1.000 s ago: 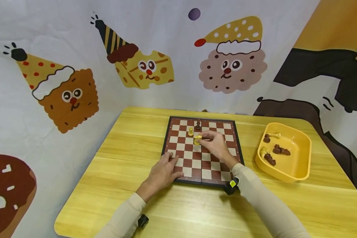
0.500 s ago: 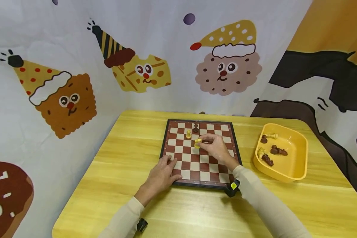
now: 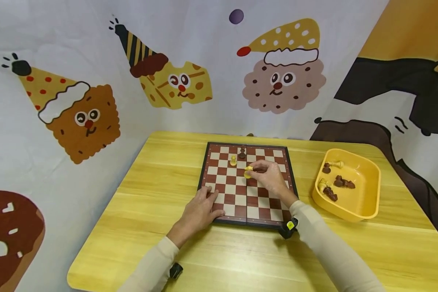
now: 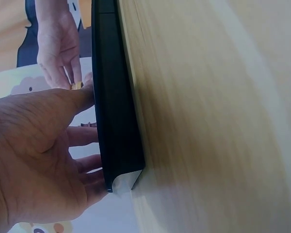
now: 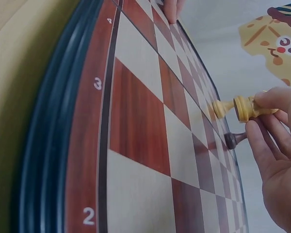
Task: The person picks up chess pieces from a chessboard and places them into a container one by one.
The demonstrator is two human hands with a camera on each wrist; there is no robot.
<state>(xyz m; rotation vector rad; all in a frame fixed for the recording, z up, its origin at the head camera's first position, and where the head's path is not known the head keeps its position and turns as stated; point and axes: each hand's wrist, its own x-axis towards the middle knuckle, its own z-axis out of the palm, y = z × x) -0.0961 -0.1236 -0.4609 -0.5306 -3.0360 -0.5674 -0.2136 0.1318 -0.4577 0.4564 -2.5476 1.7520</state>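
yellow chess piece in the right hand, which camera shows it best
The right wrist view: the yellow piece shows large, its round base clear, though the right hand covers part. The head view shows it small; the left wrist view, only a sliver.

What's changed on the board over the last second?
The right hand moved slightly rightward over the chessboard, still pinching a yellow piece; nothing was let go. The left hand, standing yellow piece, standing dark piece and yellow tray stayed put.
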